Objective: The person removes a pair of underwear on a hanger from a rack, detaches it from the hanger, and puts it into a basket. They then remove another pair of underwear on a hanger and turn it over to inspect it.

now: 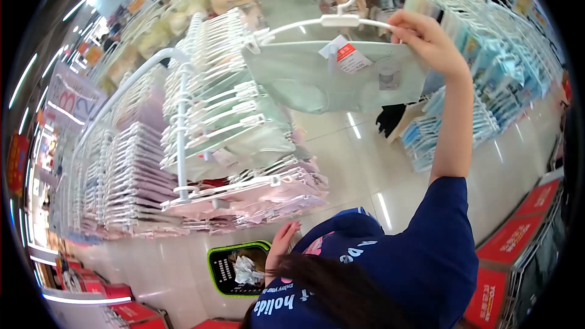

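My right hand (429, 39) is raised and pinches the right end of a white clothes hanger (340, 21). From this hanger hangs a pair of pale green underpants (292, 79), with a red and white price tag (346, 55) on the front. The left end of the hanger is close to a rack of similar garments. Low down, my left hand (281, 244) is beside a black shopping basket (213, 271) with a bright green rim. Its fingers look loosely extended, with nothing visible in them. A crumpled white item (248, 270) lies in the basket.
A white metal display rack (181, 109) on the left carries rows of green, pink and lilac underwear on hangers. Another rack of blue garments (487, 94) stands at the right. Red boxes (503, 240) line the lower right edge. The floor (341, 164) is shiny tile.
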Demonstrator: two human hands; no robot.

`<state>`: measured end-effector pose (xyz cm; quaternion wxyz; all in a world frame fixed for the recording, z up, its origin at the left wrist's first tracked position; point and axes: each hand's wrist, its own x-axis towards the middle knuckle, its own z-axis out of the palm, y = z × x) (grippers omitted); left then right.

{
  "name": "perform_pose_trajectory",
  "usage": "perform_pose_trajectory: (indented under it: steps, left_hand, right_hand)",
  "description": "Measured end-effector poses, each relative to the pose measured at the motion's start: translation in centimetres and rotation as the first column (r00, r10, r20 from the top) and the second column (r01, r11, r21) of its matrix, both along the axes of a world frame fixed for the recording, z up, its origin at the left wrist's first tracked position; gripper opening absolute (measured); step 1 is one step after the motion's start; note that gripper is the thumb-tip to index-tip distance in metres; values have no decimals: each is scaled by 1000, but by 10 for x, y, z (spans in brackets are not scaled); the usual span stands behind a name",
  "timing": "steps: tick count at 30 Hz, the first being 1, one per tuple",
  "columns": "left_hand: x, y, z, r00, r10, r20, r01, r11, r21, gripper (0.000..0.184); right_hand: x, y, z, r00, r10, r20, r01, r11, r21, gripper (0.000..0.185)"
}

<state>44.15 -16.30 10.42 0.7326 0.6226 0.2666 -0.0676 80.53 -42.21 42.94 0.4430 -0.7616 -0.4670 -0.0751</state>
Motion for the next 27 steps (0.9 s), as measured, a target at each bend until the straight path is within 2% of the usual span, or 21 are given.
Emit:
perform_pose_trajectory:
  steps: [1,2,3,6,9,10,11,12,13,14,17,18,21,23,24,25,27]
  left_hand:
    - [17,-8,17,987,-147,72,145,989,24,29]
    - [31,-15,35,947,-289,142,284,957,58,31]
    - [42,-23,55,915,-366,172,362,931,56,31]
    - [67,-43,117,791,-559,247,562,824,68,36]
    - [75,-65,157,788,-360,499,424,905,-17,39]
    - [76,-76,175,800,-222,557,306,950,-60,37]
    - [75,-76,174,726,-249,640,163,968,192,34]
    - [73,-74,174,646,-302,701,-19,912,410,32]
    - [71,-75,172,568,-374,733,-223,788,574,30]
    - [67,-81,177,471,-380,796,-424,694,582,25]
    - [54,-92,195,315,-555,770,-673,442,593,24]
    - [53,-95,201,345,-563,751,-646,438,625,29]
    - [60,-108,217,563,-548,619,-572,283,770,41]
    - [71,-116,214,550,-325,769,-517,590,619,54]
    - [76,-125,218,488,-70,870,-500,795,345,56]
    - [77,-125,218,474,74,877,-441,882,164,56]
    - [76,-115,218,401,262,878,-377,920,-103,54]
  right_hand:
    - [-4,-13,-1,999,15,49,-19,996,85,11]
    - [-11,-29,3,998,-29,-50,32,998,60,11]
    - [-19,-43,8,986,-74,-148,79,996,33,12]
    - [-39,-66,14,979,18,-202,7,993,120,14]
    - [-58,-67,20,972,107,-211,-69,981,180,16]
    - [-63,-64,22,964,136,-228,-93,978,188,16]
    - [-68,-59,23,959,162,-231,-120,975,185,16]
    - [-73,-52,25,954,190,-234,-150,972,181,17]
    - [-77,-47,26,946,220,-238,-181,968,176,17]
    - [-78,-42,26,930,267,-253,-236,961,148,17]
    - [-81,-23,24,860,396,-322,-387,917,93,19]
    - [-84,-17,23,835,424,-352,-419,903,95,20]
    - [-96,2,19,753,485,-445,-493,863,108,22]
    - [-102,14,17,698,533,-479,-556,824,108,23]
    - [-106,20,16,688,538,-487,-560,820,114,24]
    - [-107,26,15,703,534,-469,-562,822,93,24]
    - [-105,35,12,733,529,-428,-564,824,52,24]
